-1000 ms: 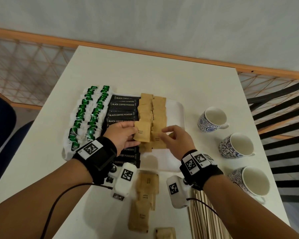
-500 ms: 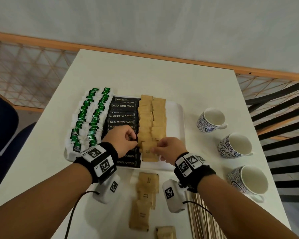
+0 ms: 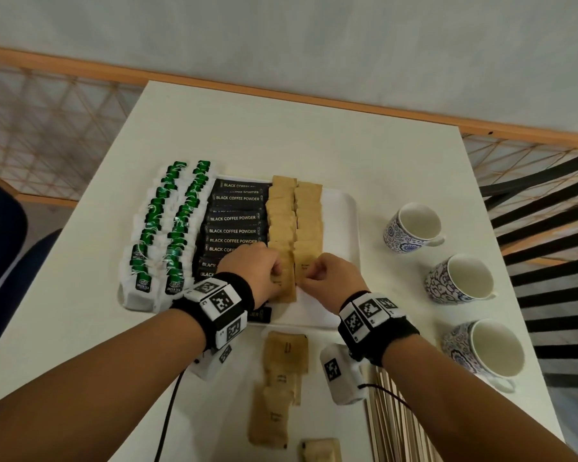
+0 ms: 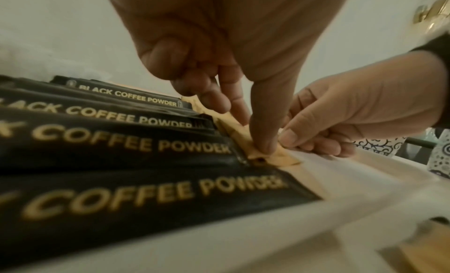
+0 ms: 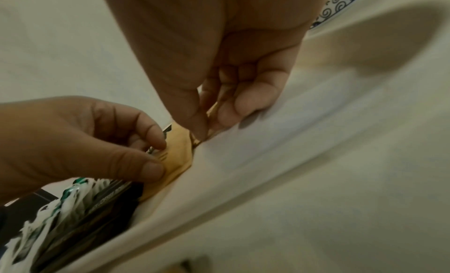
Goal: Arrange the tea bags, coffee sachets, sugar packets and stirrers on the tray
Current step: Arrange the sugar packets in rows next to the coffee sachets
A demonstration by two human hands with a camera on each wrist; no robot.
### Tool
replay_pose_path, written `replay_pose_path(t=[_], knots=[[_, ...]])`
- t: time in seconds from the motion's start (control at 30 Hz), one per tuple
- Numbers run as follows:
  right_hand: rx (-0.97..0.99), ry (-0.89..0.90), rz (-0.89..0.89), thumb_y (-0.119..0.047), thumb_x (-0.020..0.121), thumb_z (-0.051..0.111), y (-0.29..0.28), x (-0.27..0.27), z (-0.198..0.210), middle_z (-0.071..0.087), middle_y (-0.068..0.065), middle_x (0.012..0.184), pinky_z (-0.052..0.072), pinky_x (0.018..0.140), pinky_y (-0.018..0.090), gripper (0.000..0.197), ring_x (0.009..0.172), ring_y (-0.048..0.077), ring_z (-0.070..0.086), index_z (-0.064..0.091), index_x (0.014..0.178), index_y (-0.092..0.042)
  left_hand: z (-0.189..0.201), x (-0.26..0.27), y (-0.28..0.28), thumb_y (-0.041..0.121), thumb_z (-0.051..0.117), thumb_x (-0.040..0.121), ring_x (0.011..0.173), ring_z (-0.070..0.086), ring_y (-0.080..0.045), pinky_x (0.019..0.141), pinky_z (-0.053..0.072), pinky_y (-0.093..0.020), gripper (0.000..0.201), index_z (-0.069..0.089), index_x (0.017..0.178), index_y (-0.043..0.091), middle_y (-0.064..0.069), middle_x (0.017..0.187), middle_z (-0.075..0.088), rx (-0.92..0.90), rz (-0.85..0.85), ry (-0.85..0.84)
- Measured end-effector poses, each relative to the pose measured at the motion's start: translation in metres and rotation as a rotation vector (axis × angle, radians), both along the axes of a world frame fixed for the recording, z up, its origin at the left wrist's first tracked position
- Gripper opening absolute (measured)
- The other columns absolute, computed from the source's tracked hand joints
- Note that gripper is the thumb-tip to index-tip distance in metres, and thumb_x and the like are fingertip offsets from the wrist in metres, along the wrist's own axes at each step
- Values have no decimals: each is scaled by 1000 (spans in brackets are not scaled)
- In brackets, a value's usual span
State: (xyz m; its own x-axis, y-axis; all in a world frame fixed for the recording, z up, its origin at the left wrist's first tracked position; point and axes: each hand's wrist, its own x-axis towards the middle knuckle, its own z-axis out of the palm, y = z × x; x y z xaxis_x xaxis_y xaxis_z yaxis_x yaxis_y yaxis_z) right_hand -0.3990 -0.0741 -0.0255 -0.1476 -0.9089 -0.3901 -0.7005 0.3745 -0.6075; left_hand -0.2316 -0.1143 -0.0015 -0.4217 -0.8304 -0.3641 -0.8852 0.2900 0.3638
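Note:
A white tray holds two columns of green tea bags, a stack of black coffee sachets and two columns of brown sugar packets. My left hand pinches a sugar packet at the near end of the left column, thumb on top. My right hand pinches the neighbouring sugar packet at the near end of the right column; the right wrist view shows its edge between thumb and fingers. Both packets lie low on the tray.
Several loose sugar packets lie on the white table just in front of the tray. A bundle of wooden stirrers lies at the near right. Three patterned cups stand in a row at the right.
Both hands have come toward me and down with the sugar packets. The packets were held up over the columns and now lie side by side at the columns' near ends.

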Motion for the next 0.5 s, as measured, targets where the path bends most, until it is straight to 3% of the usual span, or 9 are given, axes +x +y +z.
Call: replay_pose_path(t=[0.13, 0.27, 0.5], knots=[[-37, -2, 4, -23, 79, 66, -4, -5, -7, 54, -11, 70, 39, 58, 17, 12, 68, 6, 52, 55, 74, -27, 2, -2, -4, 32, 68, 81, 98, 50, -16, 79, 42, -29, 17, 60, 95, 30, 10, 95, 44, -16, -29, -5], [-49, 5, -8, -25, 80, 65, -6, -3, -9, 55, -11, 72, 40, 62, 20, 6, 73, 11, 54, 60, 81, -23, 3, -3, -7, 30, 68, 81, 100, 50, -16, 83, 47, -36, 15, 59, 94, 31, 8, 101, 49, -31, -19, -5], [-58, -63, 52, -28, 80, 70, 27, 1, 21, 53, -11, 63, 37, 54, 17, 16, 59, 6, 51, 55, 75, -30, 8, 5, 17, 43, 73, 75, 89, 48, -10, 75, 43, -30, 22, 54, 83, 35, 17, 85, 42, -8, -66, 102]])
